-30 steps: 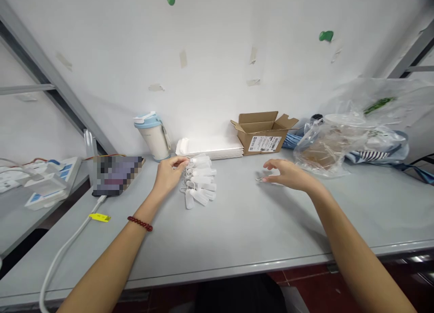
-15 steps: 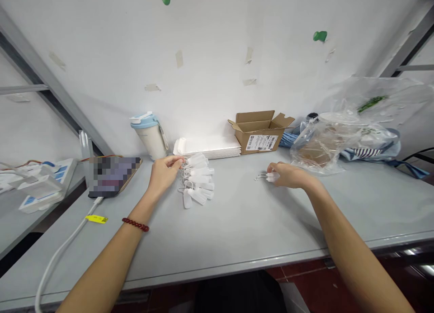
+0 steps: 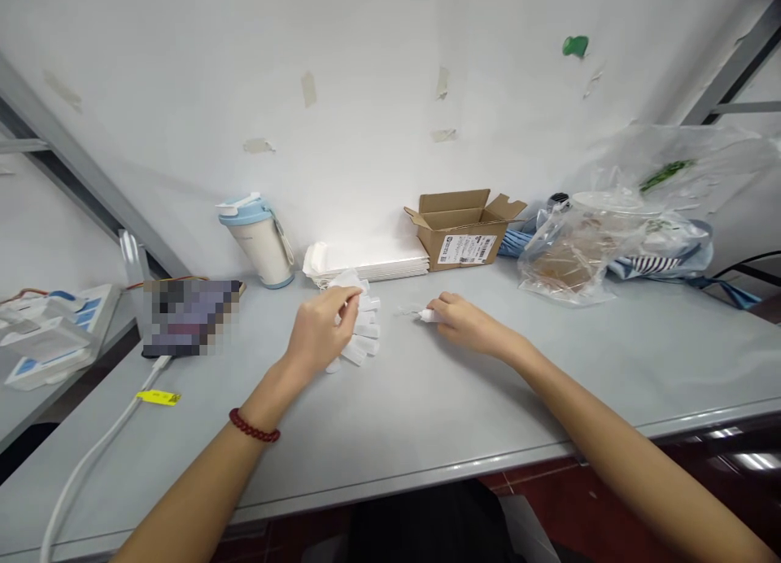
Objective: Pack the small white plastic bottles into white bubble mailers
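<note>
A bunch of small white plastic tags (image 3: 364, 333) lies on the grey table (image 3: 439, 408), a little left of the middle. My left hand (image 3: 320, 333) rests over the left side of the bunch, its fingers pinched on one of the tags at the top. My right hand (image 3: 459, 322) is just to the right, closed on a single white tag (image 3: 428, 315) with a thin clear loop sticking out to the left. The two hands are about a hand's width apart.
Against the wall stand a blue-lidded cup (image 3: 257, 242), a stack of white sheets (image 3: 372, 264), an open cardboard box (image 3: 462, 228) and clear plastic bags (image 3: 610, 242). A blurred tablet (image 3: 190, 315), a white cable with a yellow label (image 3: 157, 397) and a power strip (image 3: 45, 335) lie left.
My right hand has closed on a single tag and carried it left toward the bunch. My left hand has shifted over the bunch. The camera has turned slightly.
</note>
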The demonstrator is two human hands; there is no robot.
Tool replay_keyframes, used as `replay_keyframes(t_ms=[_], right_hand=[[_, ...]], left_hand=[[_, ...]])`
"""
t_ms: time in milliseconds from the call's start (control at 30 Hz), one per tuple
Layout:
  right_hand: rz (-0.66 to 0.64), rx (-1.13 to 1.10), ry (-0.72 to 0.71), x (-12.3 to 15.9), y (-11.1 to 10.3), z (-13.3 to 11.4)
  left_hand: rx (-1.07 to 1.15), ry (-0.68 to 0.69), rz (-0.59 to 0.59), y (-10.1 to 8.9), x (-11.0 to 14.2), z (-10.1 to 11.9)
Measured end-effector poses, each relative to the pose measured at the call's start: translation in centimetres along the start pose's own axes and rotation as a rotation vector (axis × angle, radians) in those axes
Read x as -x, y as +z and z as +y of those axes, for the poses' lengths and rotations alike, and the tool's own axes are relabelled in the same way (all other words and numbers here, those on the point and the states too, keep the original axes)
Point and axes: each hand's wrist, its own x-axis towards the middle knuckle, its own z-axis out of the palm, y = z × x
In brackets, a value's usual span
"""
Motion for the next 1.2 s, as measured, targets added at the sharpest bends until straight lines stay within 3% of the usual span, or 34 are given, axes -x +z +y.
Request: replay_keyframes(t_ms=[100, 233, 400, 633, 767, 1000, 1200], right_hand=[[0.025, -0.09, -0.045, 0.1, 0.0, -0.3], [0.133, -0.182, -0.071, 0.2, -0.6, -0.2], [0.374, -0.291, -0.102, 0.2, -1.0, -1.3], [0.301, -0.364, -0.278, 0.1, 0.2, -3.0], [0.276, -0.341, -0.277, 0.2, 0.3, -3.2], [0.306, -0.321, -0.286, 0.4, 0.2, -3.4], [0.306, -0.327, -0.252, 0.5, 0.3, -3.7]], left_hand=[[0.001, 0.142, -0.054, 0.7, 0.6, 0.8], [0.028, 0.145, -0.121, 0.9, 1.0, 1.3], [0.114, -0.034, -0.201, 0.6, 1.0, 2.1], [0.3, -0.185, -0.24, 0.7, 0.9, 2.8], [0.388, -0.258, -0.235, 0.4, 0.7, 3.0], [0.891, -0.683, -0.381, -0.4, -0.3, 3.1], [1.001, -0.763, -0.364, -0.3, -0.2, 2.9]])
